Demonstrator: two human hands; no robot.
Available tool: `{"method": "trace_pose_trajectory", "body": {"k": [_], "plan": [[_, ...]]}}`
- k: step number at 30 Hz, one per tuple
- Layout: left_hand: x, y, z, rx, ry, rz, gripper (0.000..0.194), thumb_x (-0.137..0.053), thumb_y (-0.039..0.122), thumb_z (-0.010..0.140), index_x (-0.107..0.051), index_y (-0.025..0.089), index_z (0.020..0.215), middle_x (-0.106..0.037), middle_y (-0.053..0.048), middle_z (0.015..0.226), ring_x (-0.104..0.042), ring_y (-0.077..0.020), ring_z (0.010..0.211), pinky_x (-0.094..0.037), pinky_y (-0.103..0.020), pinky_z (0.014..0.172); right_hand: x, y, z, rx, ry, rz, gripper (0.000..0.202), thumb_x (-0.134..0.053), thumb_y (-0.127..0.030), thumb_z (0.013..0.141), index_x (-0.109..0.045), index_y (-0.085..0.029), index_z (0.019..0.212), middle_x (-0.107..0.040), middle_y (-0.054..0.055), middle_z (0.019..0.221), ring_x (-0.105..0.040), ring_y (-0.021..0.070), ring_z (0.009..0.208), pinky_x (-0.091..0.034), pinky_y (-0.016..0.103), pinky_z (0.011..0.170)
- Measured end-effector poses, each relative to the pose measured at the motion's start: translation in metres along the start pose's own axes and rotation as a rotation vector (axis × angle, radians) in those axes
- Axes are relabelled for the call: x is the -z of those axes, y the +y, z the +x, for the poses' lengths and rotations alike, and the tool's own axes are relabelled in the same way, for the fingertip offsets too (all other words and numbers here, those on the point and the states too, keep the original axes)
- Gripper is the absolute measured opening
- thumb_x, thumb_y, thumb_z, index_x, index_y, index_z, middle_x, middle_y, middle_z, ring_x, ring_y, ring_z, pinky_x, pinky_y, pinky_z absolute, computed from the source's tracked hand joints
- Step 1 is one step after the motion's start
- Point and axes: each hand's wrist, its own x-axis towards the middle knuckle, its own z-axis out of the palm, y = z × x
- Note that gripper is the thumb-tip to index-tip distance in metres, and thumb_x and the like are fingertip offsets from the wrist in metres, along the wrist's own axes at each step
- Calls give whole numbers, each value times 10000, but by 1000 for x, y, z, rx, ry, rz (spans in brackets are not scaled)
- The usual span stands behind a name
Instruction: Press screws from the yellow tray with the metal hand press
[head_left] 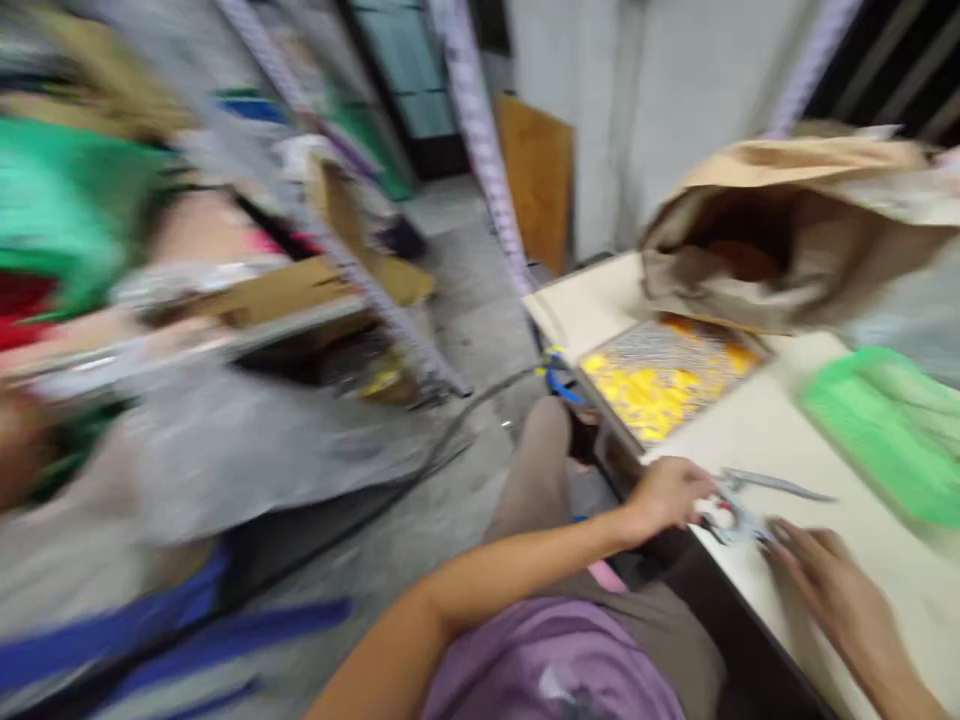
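Over the near edge of the pale tabletop, both hands meet at a small light blue-grey piece [741, 522] with a red and white spot near its left end. My left hand [670, 500] has its fingers curled and closed on the piece's left end. On the other side, my right hand [836, 585] pinches its right end between thumb and fingers. Motion blur hides the exact kind of this piece. Just beyond it a thin grey curved tool [784, 486] lies on the table; whether it joins the piece I cannot tell.
A tray [645, 437] of yellow and silvery small parts sits farther along the pale table [750, 410]. Behind it lies an open brown paper sack [810, 240]. A green plastic container [885, 430] stands right. Leftward, a cluttered bench and a black cable [442, 440] appear blurred.
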Motion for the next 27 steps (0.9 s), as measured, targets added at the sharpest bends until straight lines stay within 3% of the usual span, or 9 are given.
{"method": "trace_pose_trajectory", "body": {"k": [1,4,10,18,27], "plan": [[0,0,8,0,-24,56,148,-577,229,826,-667,113,803,-488,62,436,-441,-63,365,-328,-161,394,0,0,-6,-70,2,-30,262,-424,-384,944,-613,-245,1061,-612,27,857,-614,118,658,-493,225,568],[2,0,25,-37,-24,198,169,-528,212,824,-657,105,798,-453,73,377,-389,-65,310,-269,-164,354,-4,-3,-2,-156,-81,-14,240,-391,-276,941,-619,-234,998,-615,24,841,-633,126,679,-476,220,556],[-4,-8,28,-115,-17,351,174,-559,227,774,-687,109,766,-454,69,376,-397,-72,324,-292,-170,381,-8,-8,3,-135,-76,-47,217,-369,-184,924,-578,-211,869,-608,22,813,-608,140,718,-426,233,570],[-6,-8,28,12,-33,465,184,-555,214,780,-691,105,720,-426,71,346,-380,-68,330,-285,-167,380,-7,-8,1,-121,-120,-65,261,-322,-248,967,-556,-206,858,-576,20,802,-547,124,648,-329,238,533],[-8,4,31,101,-69,590,165,-563,184,750,-663,111,642,-420,65,330,-365,-61,321,-291,-168,396,-3,-10,2,-126,-222,-128,252,-311,-220,968,-559,-201,927,-582,36,840,-552,142,713,-309,255,561]]}}
